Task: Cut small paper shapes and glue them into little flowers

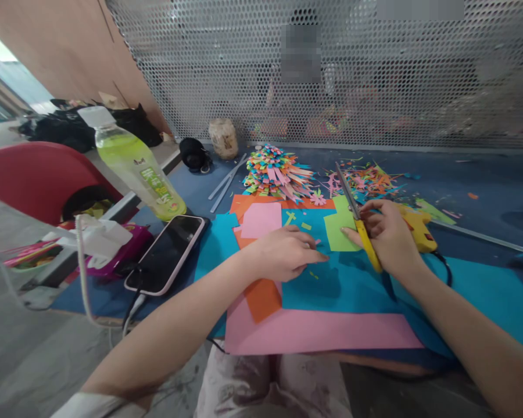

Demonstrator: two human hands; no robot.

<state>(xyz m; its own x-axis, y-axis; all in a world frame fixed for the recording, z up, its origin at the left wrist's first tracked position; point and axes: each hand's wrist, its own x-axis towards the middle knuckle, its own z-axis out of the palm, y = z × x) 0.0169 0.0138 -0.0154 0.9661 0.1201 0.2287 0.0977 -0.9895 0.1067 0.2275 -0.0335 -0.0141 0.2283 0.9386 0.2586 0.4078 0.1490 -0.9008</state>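
My right hand [386, 235] is closed around the yellow handles of a pair of scissors [353, 209], whose blades point away toward the back of the table. A light green paper piece [337, 232] lies just left of the scissors, touching my right fingertips. My left hand [287, 252] rests knuckles-up on the blue paper [331, 287], fingers curled and pinched together over a tiny pink scrap; what it holds is too small to name. Pink [261, 220] and orange [264, 299] sheets lie under and beside my left wrist.
A heap of coloured cut paper pieces [276, 171] and loose scraps [366, 177] lie behind. A phone [165, 252] on a cable, a green drink bottle [135, 162], a yellow glue gun [418, 229] and a large pink sheet [318, 331] surround the hands. A perforated metal screen [331, 69] closes the back.
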